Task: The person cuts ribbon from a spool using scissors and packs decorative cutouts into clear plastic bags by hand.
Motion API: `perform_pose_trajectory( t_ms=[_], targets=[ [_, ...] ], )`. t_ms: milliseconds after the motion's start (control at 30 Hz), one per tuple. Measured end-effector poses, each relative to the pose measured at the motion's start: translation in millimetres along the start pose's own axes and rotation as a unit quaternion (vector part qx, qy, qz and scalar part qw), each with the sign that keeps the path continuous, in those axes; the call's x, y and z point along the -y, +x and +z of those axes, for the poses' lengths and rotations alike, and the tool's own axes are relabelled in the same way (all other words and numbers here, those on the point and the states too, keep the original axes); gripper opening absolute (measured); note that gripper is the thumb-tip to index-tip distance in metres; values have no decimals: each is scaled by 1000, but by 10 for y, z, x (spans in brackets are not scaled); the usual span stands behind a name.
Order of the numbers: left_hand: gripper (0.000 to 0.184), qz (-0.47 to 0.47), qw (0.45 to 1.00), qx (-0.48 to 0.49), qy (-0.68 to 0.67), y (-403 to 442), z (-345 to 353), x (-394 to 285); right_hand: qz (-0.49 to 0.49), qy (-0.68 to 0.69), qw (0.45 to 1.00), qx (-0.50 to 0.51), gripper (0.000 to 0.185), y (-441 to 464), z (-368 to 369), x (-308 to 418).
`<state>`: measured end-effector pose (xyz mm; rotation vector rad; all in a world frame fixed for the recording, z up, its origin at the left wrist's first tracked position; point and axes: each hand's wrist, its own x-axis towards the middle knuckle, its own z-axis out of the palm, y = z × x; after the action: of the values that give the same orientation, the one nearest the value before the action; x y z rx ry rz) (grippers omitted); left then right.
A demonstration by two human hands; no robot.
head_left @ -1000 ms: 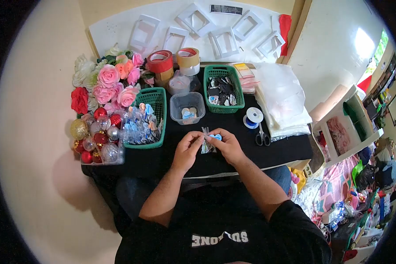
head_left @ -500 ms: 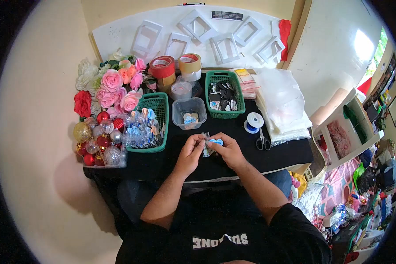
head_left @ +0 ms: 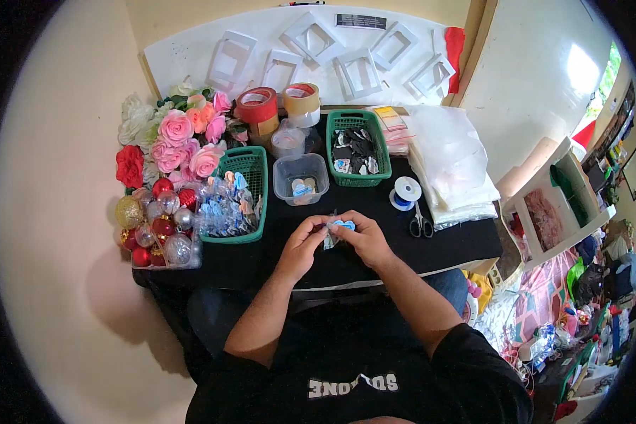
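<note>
Head view: left hand (head_left: 300,247) and right hand (head_left: 367,240), fingers nearly closed, pinch the small clear packet (head_left: 330,241) between them, nearer than the plastic tub (head_left: 301,181), and uneven pulling could tear its thin film (contents partly hidden).

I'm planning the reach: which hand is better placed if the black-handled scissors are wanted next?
Probably the right hand: it is nearer the scissors than the left hand, though both hold a small clear plastic packet.
</note>
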<state>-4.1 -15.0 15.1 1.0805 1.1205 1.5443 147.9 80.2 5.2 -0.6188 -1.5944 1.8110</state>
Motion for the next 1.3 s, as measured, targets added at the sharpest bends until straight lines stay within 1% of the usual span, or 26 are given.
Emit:
perform_pose_trajectory(
  t_ms=[67, 133, 233, 333, 400, 433, 500, 533, 600, 867, 933, 1067, 1133, 1167, 1233, 1300],
  targets=[
    [23, 1, 1000, 3, -4, 4, 2, -8, -5, -6, 1000, 4, 21, 6, -4, 21],
    [24, 2, 1000, 5, -9, 5, -6, 1, -19, -51, 999, 2, 17, 9, -8, 29],
    [24, -11, 1000, 2, -5, 11, -18, 18, -46, -57, 997, 7, 16, 13, -27, 15],
    [25, 2, 1000, 1, -14, 0, 13, 3, -52, -70, 996, 5, 14, 22, -46, -1],
    [21, 7, 999, -36, 12, 11, 39, -7, -56, -57, 997, 8, 14, 7, -21, 23],
    [21, 8, 999, -36, 12, 13, 46, -1, -59, -44, 997, 10, 13, 2, -11, 32],
    [16, 12, 997, -81, 0, 12, 48, 36, -62, -52, 997, 8, 13, 8, -18, 29],
    [16, 12, 997, -81, -1, 24, 33, 90, -65, -60, 996, 6, 12, 11, -21, 24],
    [14, 21, 993, -118, 3, 55, 10, 172, -63, -54, 996, 4, 12, 10, -24, 14],
    [19, 10, 994, -104, 18, 40, 23, 118, -60, -18, 998, 1, 12, 8, -3, 41],
    [20, 7, 995, -103, 18, 33, 22, 109, -75, -64, 995, 1, 13, 21, -20, 10],
    [21, 9, 995, -95, 25, 30, 11, 99, -75, -74, 994, 4, 16, 15, -5, 7],
    [21, 13, 995, -91, 32, 32, -4, 115, -28, -44, 999, -17, 24, 9, 23, 6],
    [21, 6, 996, -88, 32, 28, -10, 123, -28, -43, 999, -17, 24, 9, 27, -1],
    [22, 1, 996, -85, 31, 28, -16, 124, -8, -8, 1000, -13, 31, 20, 27, -6],
    [23, -5, 996, -80, 42, 29, -17, 124, 8, -18, 1000, -8, 31, 11, 20, 35]
  ],
)
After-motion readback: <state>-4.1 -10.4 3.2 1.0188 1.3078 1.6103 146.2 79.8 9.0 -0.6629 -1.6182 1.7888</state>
